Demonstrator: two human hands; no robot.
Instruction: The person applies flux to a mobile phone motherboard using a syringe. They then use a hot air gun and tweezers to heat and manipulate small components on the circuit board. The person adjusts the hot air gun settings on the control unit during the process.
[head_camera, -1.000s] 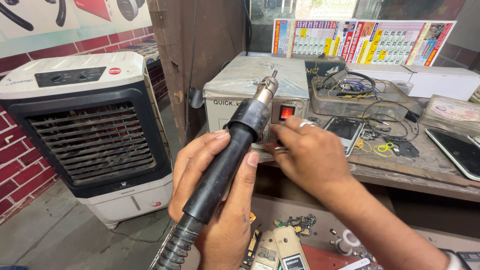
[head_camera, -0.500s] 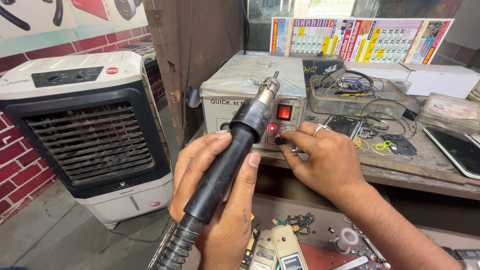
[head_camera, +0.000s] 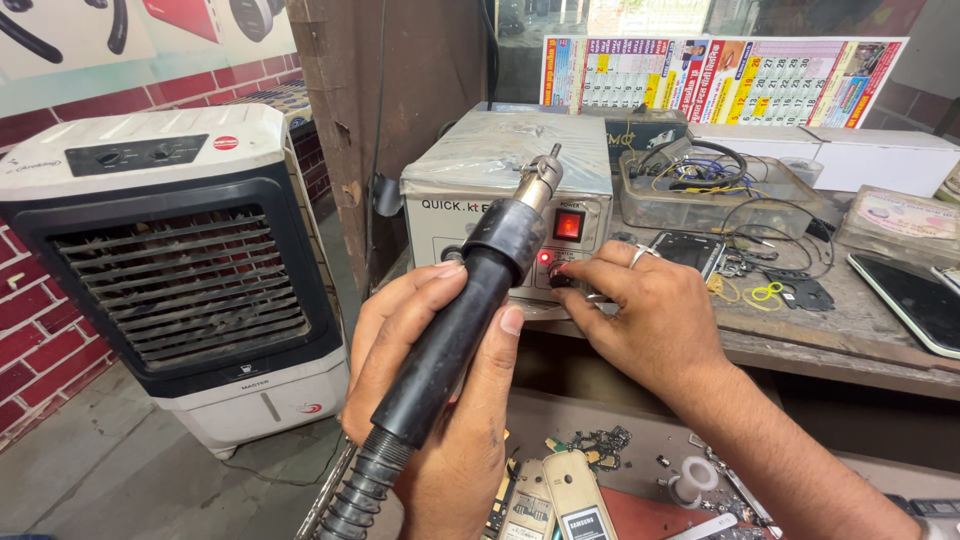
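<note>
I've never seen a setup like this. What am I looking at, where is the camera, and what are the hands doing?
The camera sits on the person's head and looks down, so you see their own two bare hands. The left hand grips a black wand with a metal nozzle at the tip and a ribbed hose running down from it. The right hand, with a ring on one finger, has its fingertips at a small knob on the front of a grey box whose red switch is lit. The box stands on a worn wooden bench, beside a clear tray of wires and phone parts. A white air cooler stands on the floor to the left.
</note>
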